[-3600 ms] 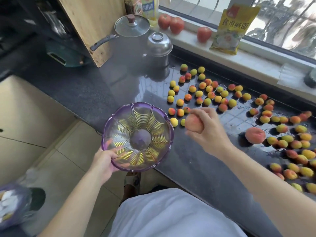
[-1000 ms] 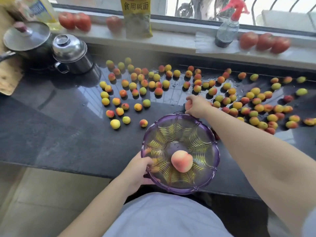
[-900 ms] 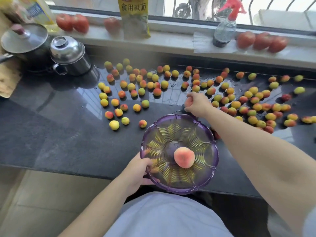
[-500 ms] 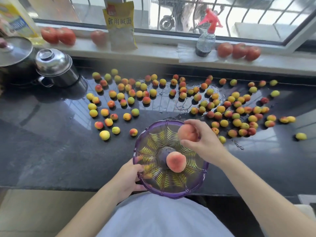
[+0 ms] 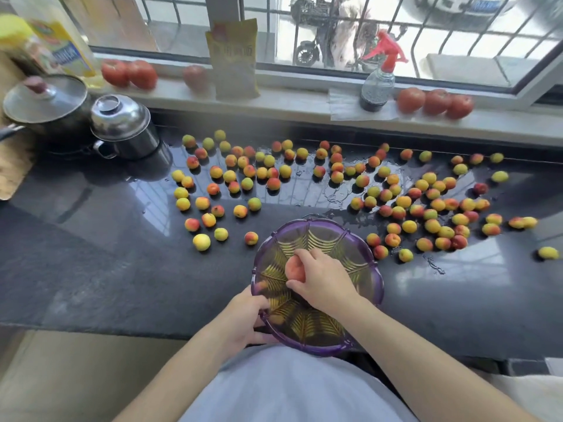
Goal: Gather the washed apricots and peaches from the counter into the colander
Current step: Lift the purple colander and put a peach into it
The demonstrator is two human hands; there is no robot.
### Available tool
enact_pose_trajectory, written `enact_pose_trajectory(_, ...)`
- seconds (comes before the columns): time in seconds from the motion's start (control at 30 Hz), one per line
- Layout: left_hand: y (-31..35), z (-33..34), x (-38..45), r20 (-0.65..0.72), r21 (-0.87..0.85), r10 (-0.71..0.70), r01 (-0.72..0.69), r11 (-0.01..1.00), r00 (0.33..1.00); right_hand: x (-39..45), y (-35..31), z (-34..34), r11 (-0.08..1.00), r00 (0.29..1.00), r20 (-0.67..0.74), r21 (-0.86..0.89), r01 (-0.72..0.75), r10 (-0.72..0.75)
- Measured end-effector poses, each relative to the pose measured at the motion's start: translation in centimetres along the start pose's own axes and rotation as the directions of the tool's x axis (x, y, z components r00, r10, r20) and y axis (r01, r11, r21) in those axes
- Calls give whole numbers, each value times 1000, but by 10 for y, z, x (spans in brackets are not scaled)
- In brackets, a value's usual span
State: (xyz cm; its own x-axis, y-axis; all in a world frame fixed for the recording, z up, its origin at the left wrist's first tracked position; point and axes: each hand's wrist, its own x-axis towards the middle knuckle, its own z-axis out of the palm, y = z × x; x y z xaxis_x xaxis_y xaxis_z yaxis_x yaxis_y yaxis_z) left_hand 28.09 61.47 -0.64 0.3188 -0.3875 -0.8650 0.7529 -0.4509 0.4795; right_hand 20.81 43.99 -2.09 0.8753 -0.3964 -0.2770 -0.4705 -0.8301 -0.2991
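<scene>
Task barely begun: right grip grasps a peach low inside the purple colander, left grip clasps its near rim, while scores of apricots lie spread beyond both grips on the wet bench.

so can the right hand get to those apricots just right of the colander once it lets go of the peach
Probably yes. The right hand holds a peach inside the colander, and the nearest apricots lie on open counter just past its right rim, nothing between. The left hand grips the rim.
</scene>
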Motion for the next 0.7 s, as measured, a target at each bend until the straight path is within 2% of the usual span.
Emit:
enact_pose_trajectory(0.13,1,1,1,-3,17,7,-7,1000,1000,-4,-1,15,998,999,-7,-33,44,-44)
enact_pose_trajectory(0.33,3,2,-3,4,13,16,-16,1000,1000,-3,9,15,994,989,-139,-104,37,-51)
enact_pose_trajectory(0.47,4,0,-8,17,15,1,-1,1000,1000,1,13,5,992,999,-33,-129,15,-20)
enact_pose_trajectory(0.6,9,-16,-8,17,61,48,-49,997,999,-1,28,-18,989,996,-17,124,-86,88)
enact_pose_trajectory(0.67,5,-36,-3,-81,62,147,-142,988,986,-2,41,-33,970,988,-56,206,-127,142)
enact_pose_trajectory(0.7,0,-49,2,-181,151,250,-224,963,951,0,47,-39,966,985,-72,215,-141,159)
